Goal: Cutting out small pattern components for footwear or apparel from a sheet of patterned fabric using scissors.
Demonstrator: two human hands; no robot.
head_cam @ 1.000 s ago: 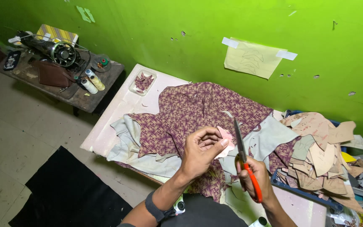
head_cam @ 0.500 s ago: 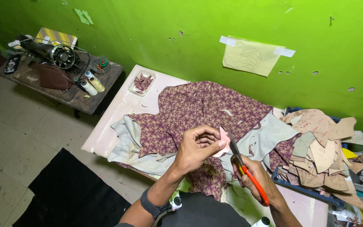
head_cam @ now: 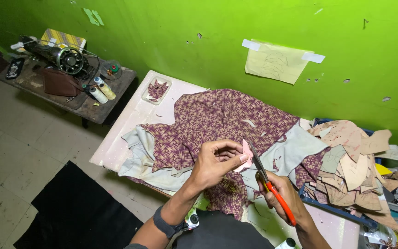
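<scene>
My left hand is raised over the table and pinches a small pink piece of material between thumb and fingers. My right hand grips orange-handled scissors, whose blades meet the edge of the pink piece. Below both hands lies a purple patterned fabric spread over a pale grey cloth on a white table. A dark band sits on my left wrist.
A heap of tan cut-out pieces fills the table's right end. A small tray of scraps sits at its far left corner. A sewing machine and thread spools stand on a dark side table. A paper pattern is taped to the green wall.
The scissors have tipped from upright to slanting into the pink piece. Both hands have drawn closer together; the left hand has shifted slightly right.
</scene>
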